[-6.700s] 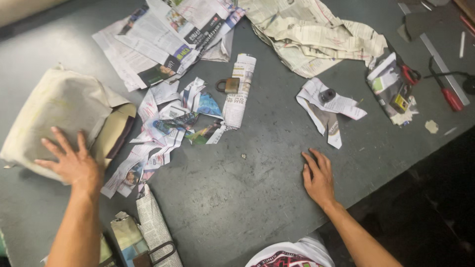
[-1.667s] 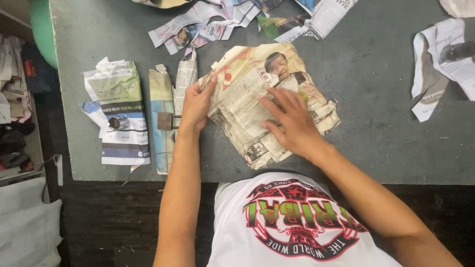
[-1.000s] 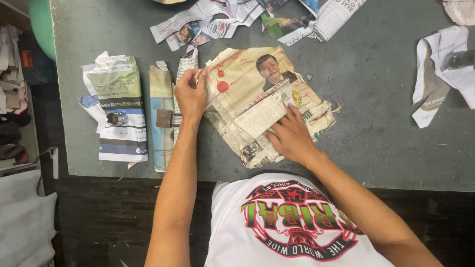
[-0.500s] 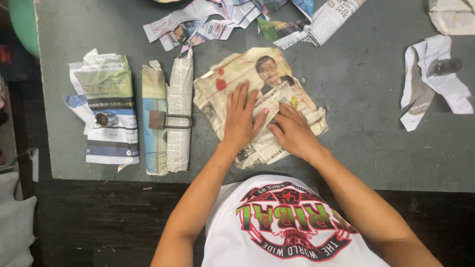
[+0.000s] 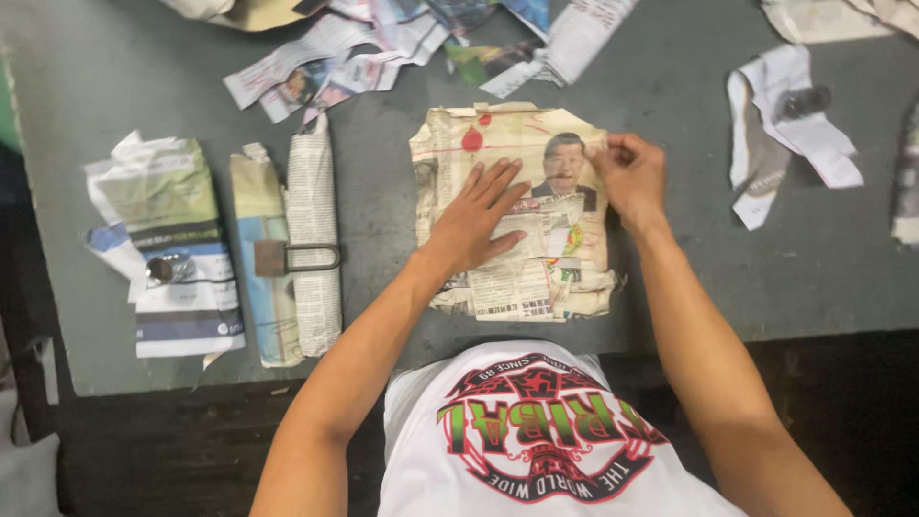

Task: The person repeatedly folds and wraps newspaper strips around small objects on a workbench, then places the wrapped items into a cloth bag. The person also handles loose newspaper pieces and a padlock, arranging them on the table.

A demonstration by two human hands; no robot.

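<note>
A crumpled, yellowed stack of newspaper lies on the grey table right in front of me. My left hand presses flat on the middle of it, fingers spread. My right hand pinches the stack's right edge near its top corner, fingers curled on the paper.
Left of the stack lie two folded newspaper packets with a metal padlock on them, and another paper bundle further left. Torn newspaper scraps litter the far side. A white paper strip lies at right. The table's near edge is close to my body.
My left hand has shifted from the stack's left edge to press on its middle. My right hand has moved from the middle to the right edge. The stack now lies squarer.
</note>
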